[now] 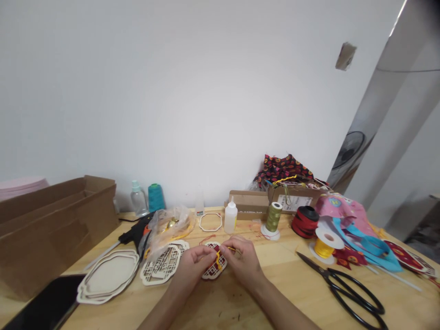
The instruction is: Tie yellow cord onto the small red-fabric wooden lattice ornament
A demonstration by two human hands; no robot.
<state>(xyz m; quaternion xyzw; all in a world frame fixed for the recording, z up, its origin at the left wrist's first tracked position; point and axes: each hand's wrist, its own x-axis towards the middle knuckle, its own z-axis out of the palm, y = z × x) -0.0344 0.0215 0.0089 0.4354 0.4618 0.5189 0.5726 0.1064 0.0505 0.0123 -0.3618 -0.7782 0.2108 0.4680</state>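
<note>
On a grained wooden table (285, 284), your left hand (192, 266) and right hand (244, 262) both pinch soft yellow cord (218, 262) at the scalloped, lattice-cut plaque (212, 274) between them. You seem to be working the cord; this likely calls for steady, even tension.

The left forearm (161, 302) and right forearm (277, 300) are bared, reached forward and angled inward from the lower edge of view. The left hand (192, 265) is turned with its thumb side up, thumb and forefinger drawn together in a pinch. The right hand (244, 262) is held opposite, similarly pinched, its other fingers curled. The two pinches are held near each other.
</note>
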